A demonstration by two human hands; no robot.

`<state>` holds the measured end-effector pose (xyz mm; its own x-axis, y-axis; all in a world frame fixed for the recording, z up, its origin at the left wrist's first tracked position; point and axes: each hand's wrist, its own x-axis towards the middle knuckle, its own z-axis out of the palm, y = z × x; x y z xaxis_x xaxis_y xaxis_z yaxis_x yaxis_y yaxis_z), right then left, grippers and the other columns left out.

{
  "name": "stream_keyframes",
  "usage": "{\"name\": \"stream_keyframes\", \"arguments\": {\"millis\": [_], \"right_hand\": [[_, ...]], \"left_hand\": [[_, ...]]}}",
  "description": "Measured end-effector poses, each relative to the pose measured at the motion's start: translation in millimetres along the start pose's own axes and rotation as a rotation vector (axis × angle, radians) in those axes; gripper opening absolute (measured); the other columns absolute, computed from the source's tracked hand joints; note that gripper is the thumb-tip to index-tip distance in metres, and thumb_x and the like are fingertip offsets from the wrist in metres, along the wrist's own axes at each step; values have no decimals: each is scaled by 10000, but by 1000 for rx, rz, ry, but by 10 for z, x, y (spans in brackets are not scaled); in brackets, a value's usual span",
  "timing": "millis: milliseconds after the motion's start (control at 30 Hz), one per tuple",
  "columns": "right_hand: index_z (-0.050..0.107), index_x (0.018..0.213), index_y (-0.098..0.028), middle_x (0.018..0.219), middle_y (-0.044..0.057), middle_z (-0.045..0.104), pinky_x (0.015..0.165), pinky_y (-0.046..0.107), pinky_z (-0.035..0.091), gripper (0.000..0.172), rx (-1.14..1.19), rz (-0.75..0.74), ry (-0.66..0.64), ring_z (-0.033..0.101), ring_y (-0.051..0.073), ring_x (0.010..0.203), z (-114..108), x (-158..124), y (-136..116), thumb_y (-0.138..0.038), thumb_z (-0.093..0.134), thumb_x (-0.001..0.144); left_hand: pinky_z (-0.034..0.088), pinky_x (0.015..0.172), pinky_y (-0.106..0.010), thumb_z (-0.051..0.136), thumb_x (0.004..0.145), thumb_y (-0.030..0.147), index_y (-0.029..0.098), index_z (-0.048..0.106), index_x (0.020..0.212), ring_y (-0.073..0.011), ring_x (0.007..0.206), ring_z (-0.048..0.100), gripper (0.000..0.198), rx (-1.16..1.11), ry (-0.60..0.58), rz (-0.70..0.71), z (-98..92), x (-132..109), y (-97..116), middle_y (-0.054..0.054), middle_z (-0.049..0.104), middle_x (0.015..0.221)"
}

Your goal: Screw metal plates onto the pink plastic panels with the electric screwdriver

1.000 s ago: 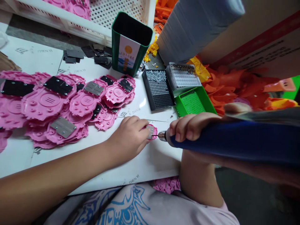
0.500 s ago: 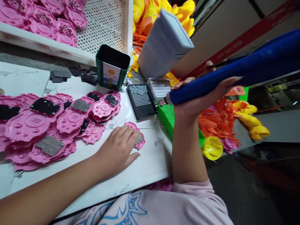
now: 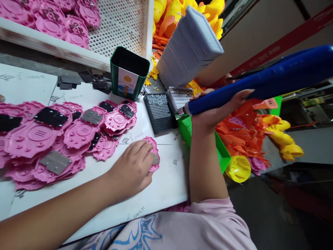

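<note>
My left hand (image 3: pixel 135 165) lies on the white table with its fingers curled over a small pink plastic part (image 3: pixel 155 147). A grey metal plate (image 3: pixel 156 159) shows on that part beside my fingertips; the rest is hidden under the hand. My right hand (image 3: pixel 215 107) is wrapped round a blue electric screwdriver (image 3: pixel 249 88), held nearly level and pointing left. The screwdriver's tip (image 3: pixel 181 111) is by the right edge of a black perforated screw tray (image 3: pixel 163 121); whether it touches anything I cannot tell.
Pink parts with metal plates (image 3: pixel 39 133) are piled at left. Behind stand a green-black container (image 3: pixel 130 71), loose dark plates (image 3: pixel 69 82) and a white crate (image 3: pixel 122 27). A stack of pale sheets (image 3: pixel 189 48), a green tray (image 3: pixel 221 154) and orange pieces (image 3: pixel 234 133) are at right.
My left thumb has drawn in towards the fingers, and the pink part under them has turned slightly. The screwdriver's back end has dropped, while its tip stays near the screw tray.
</note>
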<state>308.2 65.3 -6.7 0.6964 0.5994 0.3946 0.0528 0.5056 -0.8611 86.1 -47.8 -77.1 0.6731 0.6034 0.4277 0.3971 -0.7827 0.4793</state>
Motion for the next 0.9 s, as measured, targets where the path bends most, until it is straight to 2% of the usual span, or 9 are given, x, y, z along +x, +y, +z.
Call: {"name": "stream_keyframes", "arguments": {"millis": [100, 200, 300, 400, 567, 633, 733, 800, 900], "right_hand": [[414, 795, -257, 483, -94, 520, 370, 230, 448, 459, -15, 14, -13, 533, 112, 360, -2, 4, 8, -673, 245, 892], [446, 807, -261, 503, -96, 518, 381, 230, 443, 486, -23, 32, -19, 539, 107, 376, -23, 6, 12, -718, 287, 856], [502, 794, -277, 513, -81, 545, 417, 252, 454, 478, -9, 59, -67, 555, 118, 420, -57, 1, -3, -752, 453, 778], [551, 827, -298, 532, -69, 579, 457, 279, 480, 425, 12, 114, -131, 574, 136, 463, -64, 6, -24, -712, 572, 733], [579, 922, -278, 477, -83, 506, 390, 227, 420, 513, 96, 50, -21, 518, 109, 375, 0, -1, -157, -730, 349, 849], [612, 892, -257, 453, -69, 516, 380, 218, 415, 534, 119, 70, -50, 516, 107, 365, -12, -61, -288, -716, 342, 857], [671, 854, -238, 465, -45, 565, 372, 228, 423, 598, 157, 124, -213, 514, 109, 367, -134, -227, -513, -776, 423, 774], [710, 925, -244, 527, -25, 618, 412, 274, 480, 627, 187, 202, -410, 549, 131, 405, -268, -354, -617, -797, 521, 696], [717, 1025, -298, 589, -5, 659, 421, 332, 495, 700, 301, 257, -687, 569, 168, 419, -466, -502, -642, -852, 487, 665]], "left_hand": [[452, 1050, -499, 595, 771, 182, 114, 645, 1030, -351, 1224, 481, 273, -10, -15, -18, 7, -21, 8, -173, 607, 1204], [430, 1084, -533, 617, 798, 237, 94, 630, 1131, -370, 1284, 462, 363, 10, -41, -55, 4, -29, 17, -199, 592, 1280], [419, 1100, -557, 619, 846, 303, 70, 594, 1227, -392, 1349, 432, 447, 42, -84, -75, -18, -18, 19, -226, 577, 1336], [422, 1098, -576, 618, 870, 326, 70, 594, 1234, -412, 1384, 411, 446, 71, -139, -65, -54, 8, 16, -234, 559, 1381], [404, 1111, -595, 638, 871, 325, 90, 644, 1090, -428, 1396, 405, 322, 59, -179, -91, -86, 35, 22, -248, 519, 1433], [402, 1114, -593, 634, 876, 326, 93, 647, 1074, -426, 1400, 403, 306, 50, -185, -100, -88, 37, 25, -247, 513, 1443], [411, 1107, -599, 629, 882, 328, 85, 649, 1068, -432, 1406, 399, 306, 39, -193, -111, -89, 42, 22, -255, 512, 1445], [412, 1111, -596, 637, 885, 338, 81, 649, 1070, -425, 1413, 396, 317, 24, -209, -117, -93, 50, 14, -257, 514, 1446], [407, 1120, -591, 656, 882, 357, 80, 644, 1090, -405, 1416, 404, 347, -1, -225, -120, -105, 65, 1, -256, 516, 1448]]}}
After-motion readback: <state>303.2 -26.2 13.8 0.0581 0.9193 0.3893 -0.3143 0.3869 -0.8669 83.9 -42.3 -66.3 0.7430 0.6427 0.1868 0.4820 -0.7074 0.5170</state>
